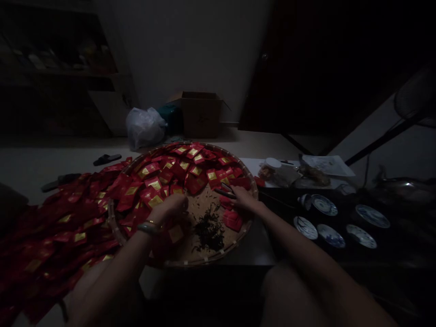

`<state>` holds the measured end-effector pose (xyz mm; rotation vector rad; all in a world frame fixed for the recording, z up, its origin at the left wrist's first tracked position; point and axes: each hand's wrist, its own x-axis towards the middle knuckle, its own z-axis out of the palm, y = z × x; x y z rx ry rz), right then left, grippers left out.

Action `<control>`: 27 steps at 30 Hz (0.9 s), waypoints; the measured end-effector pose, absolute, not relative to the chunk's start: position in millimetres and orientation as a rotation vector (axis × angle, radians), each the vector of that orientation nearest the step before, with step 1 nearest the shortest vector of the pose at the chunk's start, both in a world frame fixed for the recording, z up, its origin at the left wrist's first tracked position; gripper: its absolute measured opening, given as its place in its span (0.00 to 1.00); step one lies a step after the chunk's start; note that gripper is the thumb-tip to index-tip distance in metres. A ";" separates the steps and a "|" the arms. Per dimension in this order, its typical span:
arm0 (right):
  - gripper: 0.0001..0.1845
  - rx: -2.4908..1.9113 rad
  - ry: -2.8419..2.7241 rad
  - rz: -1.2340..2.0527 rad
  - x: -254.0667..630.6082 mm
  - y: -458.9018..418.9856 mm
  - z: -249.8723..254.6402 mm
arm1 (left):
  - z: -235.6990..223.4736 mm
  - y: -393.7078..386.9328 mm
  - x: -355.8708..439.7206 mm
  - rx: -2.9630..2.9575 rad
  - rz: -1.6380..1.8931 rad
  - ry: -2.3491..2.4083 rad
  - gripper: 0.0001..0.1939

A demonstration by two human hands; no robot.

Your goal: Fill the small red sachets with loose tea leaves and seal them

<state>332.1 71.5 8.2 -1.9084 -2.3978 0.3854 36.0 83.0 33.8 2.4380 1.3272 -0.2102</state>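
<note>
A round bamboo tray (203, 260) holds many red packets (155, 184) with gold labels and a loose heap of dark dried leaves that look like tea (209, 229). Over the tray's left half is my left hand (173, 206), its fingers curled in; what they hold, if anything, is hidden in the dim light. My right hand (242, 198), at the tray's right side, grips what look like dark scissors (226, 190), their two prongs apart and pointing left. Just below that hand lie a few flattened red packets (232, 220). Lighter bits are scattered above the leaf heap.
A large pile of red packets (64, 236) spreads left of the tray. Several patterned dishes (324, 205) stand on the dark surface at right, with a lidded jar (271, 169) and white tray (329, 164) behind. A cardboard box (200, 116) and plastic bag (145, 127) sit by the wall.
</note>
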 end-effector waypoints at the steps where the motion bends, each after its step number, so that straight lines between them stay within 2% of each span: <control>1: 0.26 -1.919 -2.398 0.292 328.5 73.1 7.2 | 36.0 84.7 35.1 2.441 -0.212 1.343 0.12; 3: 0.25 -1.787 -2.493 0.200 313.9 72.0 2.3 | 36.2 77.4 37.4 2.457 -0.220 1.355 0.19; 6: 0.24 -1.521 -2.698 0.319 281.9 61.3 -8.5 | 26.5 45.0 50.2 2.596 -0.387 1.387 0.26; 10: 0.21 -1.551 -2.798 0.478 250.1 36.5 -17.1 | 14.9 7.7 61.8 2.623 -0.445 1.427 0.21; 14: 0.21 -1.266 -2.850 0.690 233.5 22.7 -16.3 | 27.5 16.8 43.9 2.609 -0.435 1.412 0.26; 18: 0.19 -1.137 -2.802 0.559 205.4 40.3 -16.5 | 49.4 45.7 18.9 2.491 -0.408 1.662 0.25; 23: 0.25 -1.009 -2.847 0.375 160.6 52.6 -22.6 | 52.8 61.8 10.2 2.419 -0.316 1.739 0.23; 27: 0.21 -0.739 -2.973 0.347 163.1 26.7 -18.4 | 50.2 59.5 13.6 2.414 -0.312 1.739 0.21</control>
